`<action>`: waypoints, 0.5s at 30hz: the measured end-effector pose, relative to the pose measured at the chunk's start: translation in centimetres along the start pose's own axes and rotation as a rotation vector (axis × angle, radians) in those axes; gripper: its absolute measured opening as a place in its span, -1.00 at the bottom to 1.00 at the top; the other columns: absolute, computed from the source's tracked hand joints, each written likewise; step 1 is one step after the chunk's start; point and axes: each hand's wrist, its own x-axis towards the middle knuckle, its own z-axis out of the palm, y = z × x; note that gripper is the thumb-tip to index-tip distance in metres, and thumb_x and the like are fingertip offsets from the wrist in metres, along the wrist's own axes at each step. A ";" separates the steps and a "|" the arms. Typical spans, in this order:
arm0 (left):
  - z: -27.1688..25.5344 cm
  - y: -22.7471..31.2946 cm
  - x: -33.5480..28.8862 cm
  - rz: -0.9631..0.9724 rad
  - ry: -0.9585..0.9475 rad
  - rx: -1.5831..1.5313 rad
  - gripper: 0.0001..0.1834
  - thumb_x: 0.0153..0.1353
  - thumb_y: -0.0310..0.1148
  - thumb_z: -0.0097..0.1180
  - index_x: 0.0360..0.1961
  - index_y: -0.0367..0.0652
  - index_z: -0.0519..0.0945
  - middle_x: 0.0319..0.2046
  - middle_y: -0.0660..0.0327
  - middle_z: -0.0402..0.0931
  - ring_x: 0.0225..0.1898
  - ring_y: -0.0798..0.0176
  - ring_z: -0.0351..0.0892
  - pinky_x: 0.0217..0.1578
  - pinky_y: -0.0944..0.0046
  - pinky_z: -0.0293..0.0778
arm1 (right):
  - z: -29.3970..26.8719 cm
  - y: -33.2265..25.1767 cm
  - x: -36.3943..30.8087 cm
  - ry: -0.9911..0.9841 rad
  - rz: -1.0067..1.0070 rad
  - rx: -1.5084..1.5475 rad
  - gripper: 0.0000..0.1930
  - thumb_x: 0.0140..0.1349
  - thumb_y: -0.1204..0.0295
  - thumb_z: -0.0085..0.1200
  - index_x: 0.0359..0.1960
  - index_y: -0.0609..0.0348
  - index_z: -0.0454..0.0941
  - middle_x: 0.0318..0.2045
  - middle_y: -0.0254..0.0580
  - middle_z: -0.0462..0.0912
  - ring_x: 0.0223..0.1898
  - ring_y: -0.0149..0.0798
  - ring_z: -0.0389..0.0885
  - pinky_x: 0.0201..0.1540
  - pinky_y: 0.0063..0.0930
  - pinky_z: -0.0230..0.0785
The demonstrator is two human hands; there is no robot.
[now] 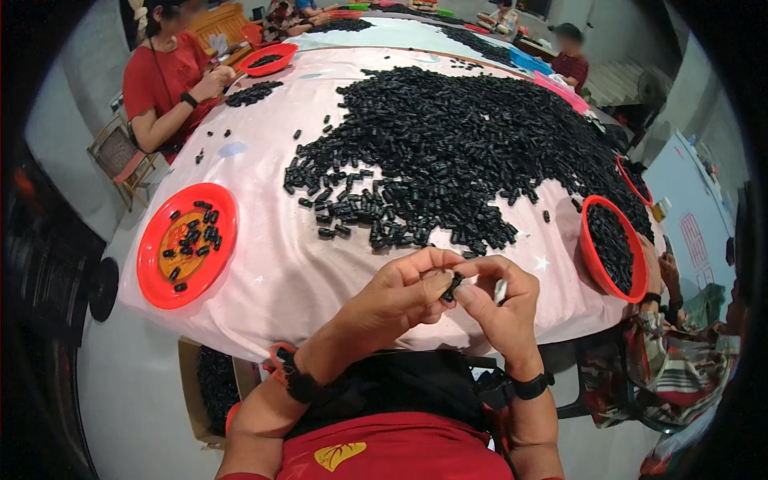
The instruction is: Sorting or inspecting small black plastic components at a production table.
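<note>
Pink tablecloth (256, 232); small black piece (454, 286) pinched between both hands (410, 290) (506, 308).

At the left, a wooden chair (120, 156) with a reddish seat stands near a seated person in a red T-shirt (172, 88); an orange-brown slatted wooden bench (226, 34) is behind that person. A dark round disc (102, 290) shows above the pale floor (124, 384). At the right are a white cabinet-like box (690, 212) with pink markings, someone's plaid garment (680, 360) and, farther back, pale corrugated sheeting (614, 80) and a person in dark red (570, 66).
</note>
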 end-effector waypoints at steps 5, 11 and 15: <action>-3.3 1.6 0.0 0.205 0.142 -0.181 -0.75 0.32 -0.34 0.00 -0.02 -0.17 0.43 -0.45 0.34 0.41 -0.49 0.49 0.33 -0.43 0.50 0.28 | 0.7 0.2 -0.2 0.158 -0.015 -0.023 -0.87 0.08 0.51 0.18 -0.35 0.31 0.60 -0.51 -0.43 0.59 -0.52 -0.63 0.37 -0.45 -0.70 0.24; -9.9 7.0 -2.4 0.645 0.504 -0.450 -0.87 0.32 -0.32 0.01 -0.26 -0.14 0.45 -0.47 0.27 0.42 -0.50 0.44 0.34 -0.51 0.47 0.33 | 0.3 1.4 -0.2 0.250 -0.106 -0.255 -0.86 0.15 0.46 0.16 -0.47 0.28 0.55 -0.61 -0.43 0.50 -0.56 -0.58 0.33 -0.48 -0.66 0.19; -14.9 9.7 -6.0 0.845 0.618 -0.594 -0.88 0.32 -0.37 -0.06 -0.29 -0.19 0.40 -0.48 0.24 0.42 -0.54 0.40 0.34 -0.54 0.43 0.31 | 0.4 1.7 -0.3 0.244 -0.125 -0.251 -0.86 0.16 0.46 0.15 -0.47 0.30 0.54 -0.63 -0.42 0.48 -0.55 -0.58 0.32 -0.47 -0.65 0.19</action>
